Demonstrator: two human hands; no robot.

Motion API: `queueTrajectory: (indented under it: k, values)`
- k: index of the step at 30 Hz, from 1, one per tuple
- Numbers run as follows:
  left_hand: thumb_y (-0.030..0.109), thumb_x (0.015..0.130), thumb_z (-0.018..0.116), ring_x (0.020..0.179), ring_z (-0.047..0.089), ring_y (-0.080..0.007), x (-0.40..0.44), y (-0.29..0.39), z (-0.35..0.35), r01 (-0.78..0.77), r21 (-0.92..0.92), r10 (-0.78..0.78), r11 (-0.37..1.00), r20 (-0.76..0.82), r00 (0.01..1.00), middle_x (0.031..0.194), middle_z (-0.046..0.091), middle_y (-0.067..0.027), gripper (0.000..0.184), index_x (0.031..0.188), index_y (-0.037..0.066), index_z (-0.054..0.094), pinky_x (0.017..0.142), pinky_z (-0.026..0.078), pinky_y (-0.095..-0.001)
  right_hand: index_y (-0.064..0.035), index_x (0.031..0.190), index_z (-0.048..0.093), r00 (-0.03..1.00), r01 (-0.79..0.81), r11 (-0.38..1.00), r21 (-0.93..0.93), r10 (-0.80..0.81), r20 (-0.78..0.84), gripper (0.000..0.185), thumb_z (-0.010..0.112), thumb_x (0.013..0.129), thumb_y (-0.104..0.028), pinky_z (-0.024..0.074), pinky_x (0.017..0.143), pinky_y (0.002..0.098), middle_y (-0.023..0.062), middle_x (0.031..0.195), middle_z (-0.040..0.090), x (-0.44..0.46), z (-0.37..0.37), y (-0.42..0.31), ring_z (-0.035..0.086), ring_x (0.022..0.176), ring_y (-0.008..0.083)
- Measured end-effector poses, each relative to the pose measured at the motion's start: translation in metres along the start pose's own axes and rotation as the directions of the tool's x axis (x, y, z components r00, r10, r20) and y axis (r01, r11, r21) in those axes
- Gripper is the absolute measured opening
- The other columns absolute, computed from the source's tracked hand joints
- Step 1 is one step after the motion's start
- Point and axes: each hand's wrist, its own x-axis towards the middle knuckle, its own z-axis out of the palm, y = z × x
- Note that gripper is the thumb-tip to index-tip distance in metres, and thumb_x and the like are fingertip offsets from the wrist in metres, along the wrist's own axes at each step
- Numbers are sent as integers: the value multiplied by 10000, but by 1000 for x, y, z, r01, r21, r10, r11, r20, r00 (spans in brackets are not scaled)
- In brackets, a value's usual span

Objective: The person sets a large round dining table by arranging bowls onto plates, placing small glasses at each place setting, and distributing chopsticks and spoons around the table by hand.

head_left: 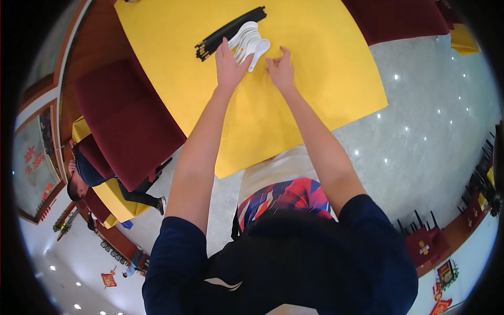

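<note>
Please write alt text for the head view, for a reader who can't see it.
Seen from above, a person's left hand is at a cluster of white spoons on a yellow-covered table, the right hand apart from them with fingers partly bent. Black chopsticks lie bundled beside the spoons. Dark red chairs stand around.

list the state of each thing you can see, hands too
white spoons: overlapping in a loose group beside the chopsticks
black chopsticks: bunched side by side, lying flat
left hand: fingers and thumb spread at the spoon handles, grip unclear
right hand: fingers partly bent, nothing visible in it
yellow tablecloth: spread over the table
dark red chair at left: upright, unoccupied
</note>
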Motion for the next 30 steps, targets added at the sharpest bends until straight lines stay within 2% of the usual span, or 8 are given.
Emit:
queueTrajectory:
  k: [3,5,8,15,18,24,27,30]
  values:
    - [397,738,789,1282,379,-422,26,-6,19,-36,20,34,999,71,997,1375,399,-307,1043,1442,-112,211,1079,322,-466,10,1379,334,999,-27,999,-20,28,24,614,666,878,-118,545,545,300,122,783,640,33,-5,-14,674,601,184]
    - [418,768,768,1255,403,-396,32,-8,26,-65,-39,68,997,101,993,1360,423,-258,984,1443,-85,257,1057,342,-448,-4,1362,385,998,60,987,-148,-55,34,586,678,861,-85,547,536,287,105,722,638,41,-3,-14,672,586,170]
    - [380,753,779,1209,447,-376,30,-3,22,-105,109,97,989,76,992,1300,481,-222,941,1439,-56,304,1017,370,-449,-19,1315,455,997,73,994,-87,-71,22,506,673,862,-81,554,553,294,101,709,643,44,15,-12,677,597,162]
    - [298,716,787,1095,499,-356,28,-12,27,-119,-16,120,993,170,978,1158,548,-174,728,1281,-26,461,976,395,-465,-18,1243,497,994,47,998,-30,-49,-94,406,657,873,-68,549,560,293,99,717,650,40,33,-22,683,621,176]
    - [276,710,778,1094,501,-357,33,-9,32,-71,-74,84,995,180,980,1159,543,-204,658,1213,-29,484,971,409,-449,-29,1197,521,993,-42,999,18,44,-113,364,651,861,-79,523,592,368,138,731,656,39,36,-29,668,633,248]
    - [262,693,774,981,598,-395,29,1,29,44,-126,-18,991,201,979,1043,611,-253,647,1166,-71,484,870,496,-442,-43,1177,532,998,-33,998,61,36,-50,298,617,892,-59,507,545,322,111,754,660,38,33,-24,653,609,189]
    - [224,712,755,868,644,-411,24,4,31,151,-143,-94,978,344,934,954,655,-244,566,1136,-61,510,783,534,-451,-44,1154,541,993,-92,958,270,108,-44,248,595,912,-48,483,507,283,69,725,635,36,34,-17,634,602,140]
    - [190,741,725,805,684,-336,19,8,35,303,-272,-175,913,410,895,897,677,-218,455,1086,-46,546,732,554,-406,-42,1151,517,998,-33,976,217,44,-49,245,586,917,-32,462,473,261,42,684,597,34,32,-17,616,585,112]
